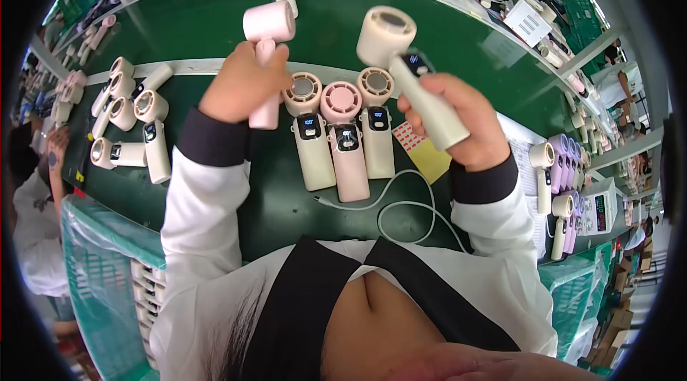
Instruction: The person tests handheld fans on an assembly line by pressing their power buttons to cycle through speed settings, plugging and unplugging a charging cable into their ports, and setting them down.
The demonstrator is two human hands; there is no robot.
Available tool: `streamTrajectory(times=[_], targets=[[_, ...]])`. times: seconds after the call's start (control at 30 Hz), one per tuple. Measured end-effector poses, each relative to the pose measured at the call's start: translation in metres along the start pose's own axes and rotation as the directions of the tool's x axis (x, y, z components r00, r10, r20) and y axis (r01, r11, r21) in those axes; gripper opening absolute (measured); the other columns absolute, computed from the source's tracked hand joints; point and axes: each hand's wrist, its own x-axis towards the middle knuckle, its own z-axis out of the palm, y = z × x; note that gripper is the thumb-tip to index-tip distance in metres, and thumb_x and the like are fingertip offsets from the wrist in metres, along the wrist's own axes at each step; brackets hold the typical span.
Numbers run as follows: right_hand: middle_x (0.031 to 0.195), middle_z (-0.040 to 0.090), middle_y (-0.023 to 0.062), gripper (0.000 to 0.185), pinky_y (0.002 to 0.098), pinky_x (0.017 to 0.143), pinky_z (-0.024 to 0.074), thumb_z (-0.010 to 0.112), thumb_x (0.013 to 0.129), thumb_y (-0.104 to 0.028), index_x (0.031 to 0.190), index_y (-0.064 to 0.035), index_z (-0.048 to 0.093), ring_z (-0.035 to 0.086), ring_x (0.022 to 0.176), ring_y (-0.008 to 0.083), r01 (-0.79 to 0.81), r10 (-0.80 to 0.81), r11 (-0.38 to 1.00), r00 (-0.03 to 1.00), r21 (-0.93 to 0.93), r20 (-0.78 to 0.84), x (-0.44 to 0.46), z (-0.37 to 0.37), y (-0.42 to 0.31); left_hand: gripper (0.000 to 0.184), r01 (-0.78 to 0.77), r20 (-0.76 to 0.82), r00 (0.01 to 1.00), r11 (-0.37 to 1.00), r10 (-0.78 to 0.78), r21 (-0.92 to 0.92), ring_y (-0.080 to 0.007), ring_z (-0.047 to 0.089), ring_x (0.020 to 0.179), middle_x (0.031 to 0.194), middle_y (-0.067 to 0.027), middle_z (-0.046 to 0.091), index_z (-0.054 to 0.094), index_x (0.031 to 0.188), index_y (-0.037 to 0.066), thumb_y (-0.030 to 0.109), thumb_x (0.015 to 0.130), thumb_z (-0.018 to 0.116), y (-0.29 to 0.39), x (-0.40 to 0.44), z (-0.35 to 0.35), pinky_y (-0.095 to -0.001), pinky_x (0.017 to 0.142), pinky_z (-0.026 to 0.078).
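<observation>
My left hand (247, 80) is wrapped round the handle of a pink handheld fan (268, 22), its head turned up and away. In my right hand (469, 116) is a cream handheld fan (440, 113), tilted, with a dark display near its head; the head is slightly blurred. Between my hands, on the green table, lie a cream fan (315, 159), a pink fan (351, 170) and another cream fan (379, 148) side by side. The displays on the cream ones are lit. A white cable (383, 220) loops below them.
Several cream fans (136, 105) lie at the left. A yellow sheet with red stickers (426, 155) is under my right hand. Purple and cream fans (562, 166) stand at the right beside a device with a digital readout (600, 211). Green crates (100, 274) flank me.
</observation>
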Motion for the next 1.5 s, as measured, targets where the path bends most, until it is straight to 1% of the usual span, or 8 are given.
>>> streamTrajectory(times=[0.07, 0.1, 0.17, 0.23, 0.6, 0.73, 1.27, 1.5], targets=[[0.083, 0.06, 0.0173, 0.024, 0.0265, 0.06, 0.0474, 0.047, 0.081, -0.009, 0.098, 0.0088, 0.049, 0.058, 0.067, 0.0203, -0.064, 0.064, 0.998, 0.997, 0.003, 0.031, -0.014, -0.002, 0.012, 0.035, 0.133, -0.328, 0.939, 0.763, 0.108, 0.632, -0.0224, 0.057, 0.069, 0.093, -0.0192, 0.055, 0.039, 0.111, -0.007, 0.005, 0.079, 0.047, 0.012, -0.018, 0.016, -0.029, 0.062, 0.05], [0.083, 0.06, 0.0173, 0.024, 0.0265, 0.06, 0.0474, 0.047, 0.081, -0.009, 0.098, 0.0088, 0.049, 0.058, 0.067, 0.0203, -0.061, 0.061, 0.998, 0.998, 0.009, 0.021, -0.022, -0.001, 0.015, 0.035, 0.129, -0.317, 0.943, 0.762, 0.105, 0.634, -0.0224, 0.057, 0.069, 0.093, -0.0192, 0.055, 0.039, 0.111, -0.007, 0.005, 0.079, 0.047, 0.014, -0.028, 0.018, -0.029, 0.062, 0.05], [0.082, 0.059, 0.0167, 0.024, 0.0257, 0.058, 0.0464, 0.047, 0.082, -0.011, 0.098, 0.0078, 0.049, 0.057, 0.064, 0.0197, -0.071, 0.074, 0.997, 0.992, 0.04, -0.102, -0.033, 0.003, 0.02, 0.036, -0.076, -0.131, 0.988, 0.996, 0.08, 0.038, -0.0225, 0.057, 0.07, 0.094, -0.0193, 0.055, 0.039, 0.109, -0.008, 0.003, 0.077, 0.047, 0.02, -0.046, 0.018, -0.029, 0.063, 0.049], [0.081, 0.059, 0.0162, 0.025, 0.025, 0.056, 0.0455, 0.047, 0.083, -0.013, 0.098, 0.0068, 0.048, 0.056, 0.062, 0.0191, -0.091, 0.104, 0.993, 0.97, 0.069, -0.219, -0.041, 0.008, 0.026, 0.036, -0.113, 0.026, 0.986, 0.789, 0.162, -0.604, -0.0226, 0.056, 0.07, 0.095, -0.0195, 0.055, 0.039, 0.108, -0.009, 0.002, 0.074, 0.046, 0.02, -0.058, 0.015, -0.0289, 0.065, 0.048], [0.079, 0.057, 0.0145, 0.028, 0.0237, 0.055, 0.0436, 0.046, 0.083, -0.015, 0.105, 0.0032, 0.044, 0.054, 0.058, 0.0183, 0.114, -0.174, 0.964, 0.954, -0.241, -0.244, -0.06, 0.001, 0.069, 0.045, -0.262, -0.034, 0.946, 0.699, 0.323, -0.665, -0.0226, 0.053, 0.072, 0.1, -0.0208, 0.052, 0.038, 0.112, -0.006, -0.006, 0.066, 0.036, -0.005, -0.066, 0.031, -0.0292, 0.066, 0.046], [0.08, 0.057, 0.0144, 0.03, 0.0244, 0.056, 0.0438, 0.045, 0.082, -0.013, 0.108, 0.0023, 0.042, 0.054, 0.059, 0.0187, 0.188, -0.239, 0.953, 0.949, -0.238, -0.204, -0.062, 0.001, 0.07, 0.053, -0.358, -0.113, 0.929, 0.783, 0.352, -0.509, -0.0227, 0.051, 0.071, 0.099, -0.0206, 0.052, 0.037, 0.114, -0.003, -0.01, 0.062, 0.032, -0.004, -0.071, 0.041, -0.0295, 0.066, 0.045], [0.085, 0.056, 0.0165, 0.036, 0.0271, 0.061, 0.0439, 0.044, 0.077, -0.009, 0.111, 0.0021, 0.041, 0.055, 0.066, 0.0201, 0.24, -0.271, 0.956, 0.943, -0.166, -0.193, -0.061, -0.004, 0.074, 0.061, -0.319, -0.048, 0.926, 0.707, 0.375, -0.631, -0.0253, 0.05, 0.071, 0.102, -0.0231, 0.05, 0.036, 0.116, -0.002, -0.01, 0.057, 0.026, -0.004, -0.075, 0.041, -0.0312, 0.066, 0.044], [0.087, 0.055, 0.0153, 0.033, 0.0268, 0.064, 0.0436, 0.042, 0.078, -0.007, 0.11, 0.0015, 0.042, 0.054, 0.068, 0.0194, 0.3, -0.374, 0.908, 0.895, -0.291, -0.243, -0.066, 0.008, 0.074, 0.062, -0.225, 0.021, 0.95, 0.733, 0.31, -0.642, -0.0256, 0.051, 0.071, 0.102, -0.0241, 0.05, 0.035, 0.118, -0.003, -0.007, 0.057, 0.027, -0.006, -0.083, 0.049, -0.0312, 0.065, 0.044]])
